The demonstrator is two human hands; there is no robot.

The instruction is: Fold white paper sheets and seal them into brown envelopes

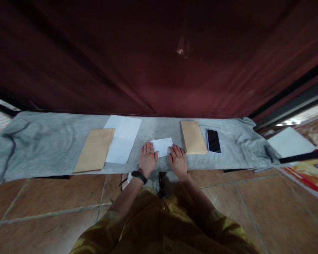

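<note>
A small folded sheet of white paper [162,146] lies flat on the grey cloth in front of me. My left hand [147,157] rests on its left edge with the fingers stretched out. At the paper's right edge lies my right hand [178,160], palm down, its fingers extended and pressing on the cloth and paper. To the left, larger white sheets [124,139] with a crease sit partly under a brown envelope [95,148]. A stack of brown envelopes [193,138] stands just right of my right hand.
Right of the stack is a phone [214,141] with a dark screen. Grey cloth [50,141] covers the narrow surface, and a dark red curtain [159,70] hangs behind it. At the far right are a white sheet [292,143] and a colourful printed bag [312,174]. Tiled floor [227,197] lies below.
</note>
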